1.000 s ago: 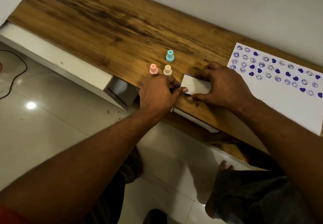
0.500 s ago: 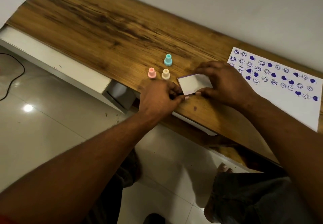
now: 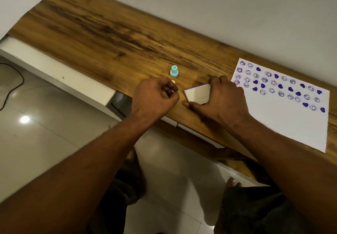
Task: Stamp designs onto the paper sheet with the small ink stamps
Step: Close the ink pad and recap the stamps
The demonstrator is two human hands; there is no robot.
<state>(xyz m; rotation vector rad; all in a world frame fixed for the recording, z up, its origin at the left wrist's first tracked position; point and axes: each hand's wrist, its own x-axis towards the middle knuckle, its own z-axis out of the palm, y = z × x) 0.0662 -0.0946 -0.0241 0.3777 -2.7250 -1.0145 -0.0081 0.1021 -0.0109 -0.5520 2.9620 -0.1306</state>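
Note:
A white sheet of paper (image 3: pixel 291 120) lies at the right of the wooden desk, with rows of purple smiley and heart prints across its far half. My right hand (image 3: pixel 220 98) grips a small white ink pad box (image 3: pixel 197 94) and holds it tilted on the desk. My left hand (image 3: pixel 155 96) hovers just left of the box with its fingers curled. It covers the pink stamp, and only the top of the cream stamp (image 3: pixel 173 82) peeks out behind the knuckles. A teal stamp (image 3: pixel 174 71) stands upright just beyond.
The wooden desk (image 3: pixel 109 33) runs along a white wall, with bare wood to the left of the stamps. Its front edge and a white drawer front (image 3: pixel 60 76) are below my hands. A black cable (image 3: pixel 12 86) lies on the tiled floor.
My left hand has left the box's edge and moved forward over the pink and cream stamps. My right hand has tilted the box up.

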